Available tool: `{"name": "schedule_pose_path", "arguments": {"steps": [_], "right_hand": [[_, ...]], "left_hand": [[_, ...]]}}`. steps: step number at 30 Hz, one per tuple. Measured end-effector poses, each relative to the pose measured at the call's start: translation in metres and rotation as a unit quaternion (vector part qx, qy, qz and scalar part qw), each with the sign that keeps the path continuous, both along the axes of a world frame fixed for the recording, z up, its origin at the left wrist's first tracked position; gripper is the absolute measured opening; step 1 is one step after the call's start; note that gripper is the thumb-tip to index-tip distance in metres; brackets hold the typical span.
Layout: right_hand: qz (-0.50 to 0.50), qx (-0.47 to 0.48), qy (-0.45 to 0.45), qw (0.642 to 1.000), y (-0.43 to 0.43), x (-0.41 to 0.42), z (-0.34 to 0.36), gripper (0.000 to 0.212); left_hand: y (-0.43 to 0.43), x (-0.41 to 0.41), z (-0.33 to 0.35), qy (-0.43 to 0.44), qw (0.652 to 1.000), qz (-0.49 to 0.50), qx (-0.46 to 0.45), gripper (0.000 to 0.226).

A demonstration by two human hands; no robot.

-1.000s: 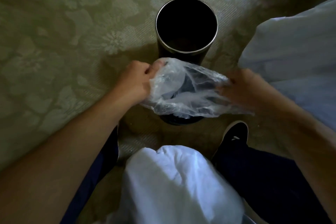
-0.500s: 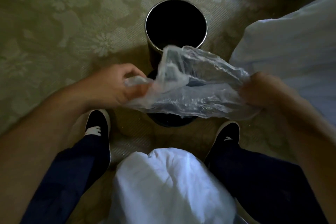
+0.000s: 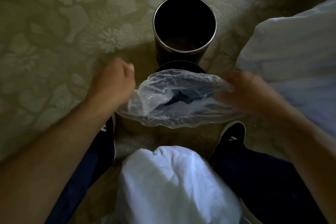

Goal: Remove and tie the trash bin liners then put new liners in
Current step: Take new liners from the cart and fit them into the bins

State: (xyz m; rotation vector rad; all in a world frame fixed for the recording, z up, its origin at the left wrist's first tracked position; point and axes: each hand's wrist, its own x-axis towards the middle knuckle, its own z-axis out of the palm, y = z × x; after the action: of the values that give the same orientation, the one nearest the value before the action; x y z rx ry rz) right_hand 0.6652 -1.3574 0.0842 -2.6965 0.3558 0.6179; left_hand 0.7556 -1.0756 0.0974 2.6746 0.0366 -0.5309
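Liner [image 3: 174, 112] hangs between my hands, just short of the bin [image 3: 179, 58] — looks thin, limp, slippery, near weightless, so I'd pinch the mouth edge — right hand [image 3: 245, 91] grips its side, left hand [image 3: 112, 85] curled at the other, hold unclear.

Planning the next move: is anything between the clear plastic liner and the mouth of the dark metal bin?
Nothing visible does. The clear plastic liner is held on the near side of the round dark metal bin, whose mouth is uncovered. A dark round object lies low beneath the liner.
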Motion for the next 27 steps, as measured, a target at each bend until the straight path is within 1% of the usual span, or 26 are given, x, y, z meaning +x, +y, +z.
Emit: {"name": "schedule_pose_path", "arguments": {"steps": [1, 2, 3, 4, 5, 6, 7, 9, 10, 12, 14, 15, 16, 17, 18, 19, 20, 21, 22, 23, 25, 26, 27], "right_hand": [[-0.015, 0.015, -0.004, 1.000, 0.002, 0.000, -0.002, 0.021], [-0.024, 0.026, -0.008, 0.999, 0.004, 0.000, -0.005, 0.020], [-0.025, 0.029, -0.012, 0.999, 0.004, 0.000, -0.007, 0.014], [-0.020, 0.030, -0.016, 0.999, 0.004, 0.000, -0.008, 0.009], [-0.015, 0.029, -0.015, 0.999, 0.004, 0.000, -0.008, 0.007], [-0.016, 0.029, -0.010, 0.999, 0.004, -0.001, -0.006, 0.008], [-0.018, 0.028, -0.001, 0.999, 0.004, -0.001, -0.004, 0.009], [-0.017, 0.026, 0.012, 0.999, 0.002, -0.002, -0.004, 0.014], [-0.015, 0.020, 0.013, 1.000, 0.002, -0.002, -0.003, 0.018], [-0.021, 0.012, 0.031, 0.999, 0.002, -0.004, -0.004, 0.032], [-0.055, 0.006, 0.070, 0.996, 0.006, -0.005, -0.003, 0.057], [-0.072, -0.017, 0.067, 0.995, 0.010, -0.006, 0.001, 0.071], [-0.063, -0.048, 0.021, 0.997, 0.016, -0.007, 0.007, 0.077], [-0.026, -0.062, -0.065, 0.996, 0.024, -0.010, 0.014, 0.072], [0.034, -0.040, -0.164, 0.985, 0.033, -0.012, 0.020, 0.056], [0.095, 0.014, -0.222, 0.970, 0.043, -0.013, 0.026, 0.037], [0.149, 0.078, -0.212, 0.963, 0.051, -0.015, 0.029, 0.023], [0.191, 0.119, -0.152, 0.963, 0.059, -0.017, 0.029, 0.019], [0.220, 0.128, -0.070, 0.965, 0.063, -0.020, 0.024, 0.020], [0.252, 0.105, 0.011, 0.962, 0.066, -0.023, 0.017, 0.023], [0.313, 0.014, 0.128, 0.941, 0.063, -0.031, 0.002, 0.033], [0.327, -0.014, 0.166, 0.930, 0.060, -0.034, -0.002, 0.040], [0.323, -0.018, 0.185, 0.928, 0.056, -0.037, -0.006, 0.044]], "left_hand": [[-0.004, -0.002, 0.010, -0.103, 0.995, 0.002, -0.016, 0.026], [-0.012, -0.006, 0.022, -0.213, 0.975, -0.034, -0.055, 0.022], [-0.022, -0.013, 0.034, -0.276, 0.949, -0.103, -0.109, 0.019], [-0.033, -0.022, 0.039, -0.282, 0.926, -0.192, -0.163, 0.017], [-0.042, -0.032, 0.037, -0.238, 0.911, -0.276, -0.192, 0.015], [-0.047, -0.042, 0.028, -0.164, 0.910, -0.336, -0.180, 0.016], [-0.049, -0.050, 0.016, -0.088, 0.915, -0.367, -0.140, 0.020], [-0.042, -0.060, -0.012, 0.013, 0.921, -0.389, -0.029, 0.037], [-0.036, -0.063, -0.021, 0.042, 0.915, -0.400, 0.013, 0.043], [-0.028, -0.066, -0.029, 0.080, 0.903, -0.420, 0.043, 0.051], [-0.026, -0.066, -0.034, 0.100, 0.898, -0.427, 0.044, 0.058], [-0.026, -0.066, -0.034, 0.103, 0.897, -0.427, 0.041, 0.059], [-0.027, -0.066, -0.034, 0.104, 0.899, -0.424, 0.036, 0.059], [-0.027, -0.064, -0.034, 0.105, 0.901, -0.419, 0.027, 0.059], [-0.026, -0.063, -0.035, 0.107, 0.901, -0.420, 0.024, 0.056], [-0.025, -0.063, -0.036, 0.104, 0.901, -0.422, 0.018, 0.053], [-0.024, -0.063, -0.036, 0.102, 0.900, -0.424, 0.014, 0.047], [-0.022, -0.063, -0.037, 0.094, 0.902, -0.422, 0.012, 0.043], [-0.022, -0.062, -0.037, 0.098, 0.904, -0.415, 0.017, 0.041], [-0.022, -0.061, -0.038, 0.107, 0.905, -0.411, 0.030, 0.041], [-0.022, -0.060, -0.036, 0.135, 0.899, -0.413, 0.059, 0.041], [-0.021, -0.060, -0.034, 0.149, 0.895, -0.415, 0.069, 0.041], [-0.021, -0.060, -0.036, 0.153, 0.895, -0.414, 0.068, 0.043]]}}
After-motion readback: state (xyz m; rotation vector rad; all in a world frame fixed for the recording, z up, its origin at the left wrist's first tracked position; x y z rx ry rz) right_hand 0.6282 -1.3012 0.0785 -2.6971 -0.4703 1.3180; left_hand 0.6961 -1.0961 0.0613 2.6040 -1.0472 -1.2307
